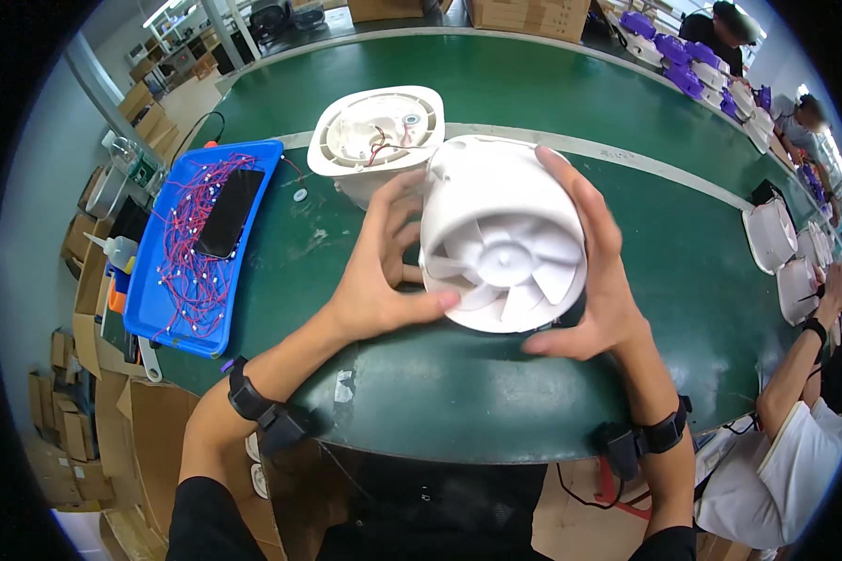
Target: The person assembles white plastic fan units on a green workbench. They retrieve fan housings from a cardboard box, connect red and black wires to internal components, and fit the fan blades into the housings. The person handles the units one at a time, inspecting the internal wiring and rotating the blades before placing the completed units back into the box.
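A white round fan housing (496,182) is held between my two hands, tilted so its several-bladed fan faces me. My left hand (376,285) grips its left side, with the thumb at the lower rim and the fingers curled behind. On the other side my right hand (606,280) closes round the housing, fingers up along the wall and thumb under the lower edge. Just behind and left of it stands a white oval housing (325,150) with its open top showing red and dark wires. Near that lies a small round disc (300,194) on the green table (711,309).
To the left, a blue tray (140,313) holds tangled red-purple wires (192,294) and a black phone (229,213). A plastic bottle (133,161) and a small squeeze bottle (117,251) stand beyond it. White housings (770,234) and a co-worker's arm (800,360) are at right.
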A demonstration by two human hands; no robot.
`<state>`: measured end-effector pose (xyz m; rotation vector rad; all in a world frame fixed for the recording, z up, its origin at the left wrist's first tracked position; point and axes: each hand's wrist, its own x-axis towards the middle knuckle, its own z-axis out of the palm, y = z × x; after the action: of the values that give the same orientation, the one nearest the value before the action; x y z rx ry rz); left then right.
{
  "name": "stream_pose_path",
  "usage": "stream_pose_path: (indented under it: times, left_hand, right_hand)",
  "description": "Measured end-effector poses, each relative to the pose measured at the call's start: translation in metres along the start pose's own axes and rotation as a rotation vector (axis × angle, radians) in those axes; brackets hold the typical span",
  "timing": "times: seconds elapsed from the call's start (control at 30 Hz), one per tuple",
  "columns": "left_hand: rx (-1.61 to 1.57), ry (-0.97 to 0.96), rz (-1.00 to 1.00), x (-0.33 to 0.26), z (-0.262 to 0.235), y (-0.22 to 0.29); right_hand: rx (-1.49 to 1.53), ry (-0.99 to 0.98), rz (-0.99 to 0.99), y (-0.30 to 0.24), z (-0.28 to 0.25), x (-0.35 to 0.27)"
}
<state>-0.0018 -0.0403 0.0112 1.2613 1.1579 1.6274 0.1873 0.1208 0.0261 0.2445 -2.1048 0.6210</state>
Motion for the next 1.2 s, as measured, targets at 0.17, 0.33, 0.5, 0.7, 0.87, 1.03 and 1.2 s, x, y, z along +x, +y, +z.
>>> stream_pose_path:
  times: [0.17,0.33,0.5,0.7,0.87,1.03,1.2]
  left_hand:
    - [0.668,-0.074,0.423,-0.003,-0.011,-0.006]
    - [0.816,-0.098,0.532,0.0,-0.007,0.0]
    - [0.854,-0.094,0.646,-0.004,-0.003,0.001]
    - [0.871,-0.078,0.656,0.001,-0.01,-0.001]
    - [0.6,0.04,0.376,-0.001,-0.003,-0.004]
    - [0.582,0.032,0.396,-0.002,0.001,0.0]
    - [0.878,-0.055,0.591,-0.003,0.004,0.012]
  right_hand:
    - [0.131,0.3,0.342,-0.006,0.005,-0.003]
    - [0.168,0.275,0.485,-0.004,0.009,-0.008]
    - [0.581,0.292,0.758,-0.013,0.011,-0.002]
    - [0.905,0.228,0.925,-0.008,0.015,-0.008]
    - [0.805,0.27,0.965,-0.008,0.018,-0.009]
    - [0.841,0.349,0.925,-0.01,0.022,-0.011]
    - [1.096,0.345,0.843,-0.012,0.017,-0.009]
